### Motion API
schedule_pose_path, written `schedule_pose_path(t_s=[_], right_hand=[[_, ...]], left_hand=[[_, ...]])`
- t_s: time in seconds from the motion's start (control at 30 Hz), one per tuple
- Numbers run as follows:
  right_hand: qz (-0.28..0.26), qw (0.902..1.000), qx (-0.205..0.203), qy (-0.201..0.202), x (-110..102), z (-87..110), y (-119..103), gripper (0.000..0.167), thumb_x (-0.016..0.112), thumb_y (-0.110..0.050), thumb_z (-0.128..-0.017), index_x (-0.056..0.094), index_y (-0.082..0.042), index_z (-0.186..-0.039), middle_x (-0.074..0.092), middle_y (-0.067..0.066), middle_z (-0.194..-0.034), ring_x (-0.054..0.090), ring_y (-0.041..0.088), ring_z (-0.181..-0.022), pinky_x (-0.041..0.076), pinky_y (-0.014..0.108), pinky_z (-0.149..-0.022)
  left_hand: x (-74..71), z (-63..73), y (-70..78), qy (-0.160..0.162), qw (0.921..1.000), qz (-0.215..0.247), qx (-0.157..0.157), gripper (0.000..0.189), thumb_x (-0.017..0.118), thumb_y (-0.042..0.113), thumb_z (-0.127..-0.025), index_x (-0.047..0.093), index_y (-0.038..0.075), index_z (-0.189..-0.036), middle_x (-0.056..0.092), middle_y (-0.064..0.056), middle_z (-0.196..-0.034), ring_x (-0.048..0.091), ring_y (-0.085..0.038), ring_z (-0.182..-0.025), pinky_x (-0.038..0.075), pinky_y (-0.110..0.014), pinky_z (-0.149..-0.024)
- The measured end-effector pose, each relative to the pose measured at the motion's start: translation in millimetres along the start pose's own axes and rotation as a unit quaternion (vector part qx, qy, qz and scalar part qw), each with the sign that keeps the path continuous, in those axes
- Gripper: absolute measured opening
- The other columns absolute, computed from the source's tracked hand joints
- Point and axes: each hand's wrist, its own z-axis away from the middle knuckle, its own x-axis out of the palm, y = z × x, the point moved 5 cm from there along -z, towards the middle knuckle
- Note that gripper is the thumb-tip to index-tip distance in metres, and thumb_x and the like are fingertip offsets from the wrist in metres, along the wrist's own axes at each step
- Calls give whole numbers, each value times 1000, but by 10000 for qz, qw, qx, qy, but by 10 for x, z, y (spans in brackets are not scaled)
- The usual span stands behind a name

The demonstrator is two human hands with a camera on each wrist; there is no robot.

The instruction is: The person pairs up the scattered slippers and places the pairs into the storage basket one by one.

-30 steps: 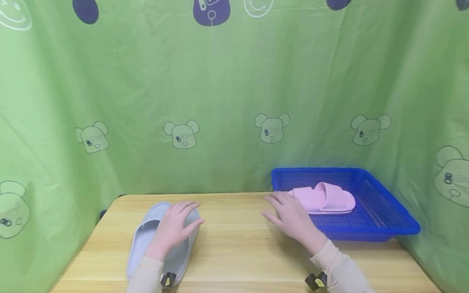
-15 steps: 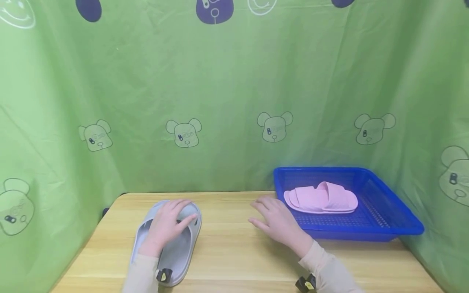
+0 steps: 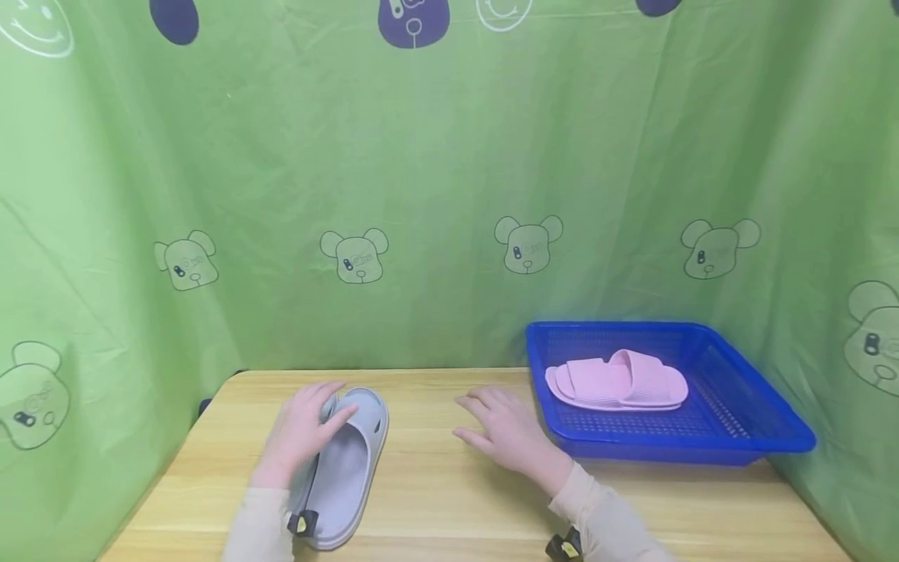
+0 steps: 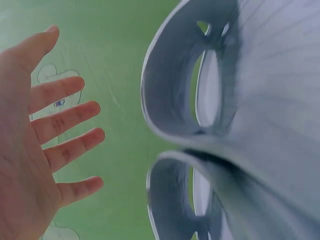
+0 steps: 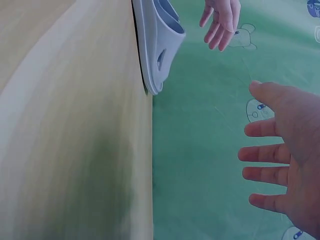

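My left hand (image 3: 302, 425) is over a pair of grey slippers on the left of the table, its fingers spread and holding nothing. The right slipper of the pair (image 3: 344, 476) points its toe away from me; the other is mostly hidden behind my hand and sleeve in the head view. Both openings show in the left wrist view, the one slipper (image 4: 167, 85) above the other (image 4: 167, 187), apart from the fingers. Above the middle of the table hovers my right hand (image 3: 509, 433), fingers extended, left of the blue basket and touching nothing.
A blue plastic basket (image 3: 667, 450) stands at the back right of the wooden table (image 3: 435, 499). Pink footwear (image 3: 618, 381) with a ribbed strap lies inside; whether it is one slipper or two I cannot tell. A green curtain (image 3: 435, 164) encloses the back and sides.
My left hand has shifted left across the grey slippers, uncovering more of the right one. My right hand has drawn left, away from the basket. Slippers and basket stay put.
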Motion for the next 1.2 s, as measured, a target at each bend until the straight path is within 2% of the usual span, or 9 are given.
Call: schedule_pose_path(t_s=[0.3,0.47,0.8,1.03,1.2], right_hand=[[-96,9996,-34,-258,171,-100,-143,52,62,-49,-90,62,-13,-127,66,6,-119,61,27,-114,47,49,-102],[-240,9987,19,-458,277,-151,-221,52,63,-48,-90,61,-12,-128,65,8,-121,60,28,-115,46,51,-103],[-293,9969,-112,-718,483,-195,-395,54,59,-49,-92,57,-14,-133,64,7,-123,60,25,-117,47,47,-104],[-318,9947,-128,-966,616,-234,-487,55,56,-51,-94,56,-15,-135,63,5,-125,59,23,-119,46,45,-105],[-443,9936,-93,-1035,683,-270,-548,57,54,-53,-94,54,-14,-136,63,6,-128,59,24,-120,46,46,-106]], left_hand=[[-75,37,-159,-119,9988,136,-445,53,65,45,-91,60,11,-131,62,-15,-131,55,-38,-124,39,-59,-106],[-120,61,-222,-149,9981,125,-578,54,62,47,-92,59,12,-133,61,-16,-133,54,-39,-125,38,-61,-106],[-167,88,-398,-301,9956,117,-881,60,57,55,-92,56,12,-135,58,-18,-137,51,-42,-127,34,-63,-107],[-199,100,-523,-268,9956,125,-892,60,57,54,-93,55,12,-136,57,-18,-138,50,-43,-127,33,-63,-108],[-238,116,-588,-385,9945,93,-966,62,56,54,-93,54,10,-137,56,-20,-138,50,-45,-127,33,-63,-108]])
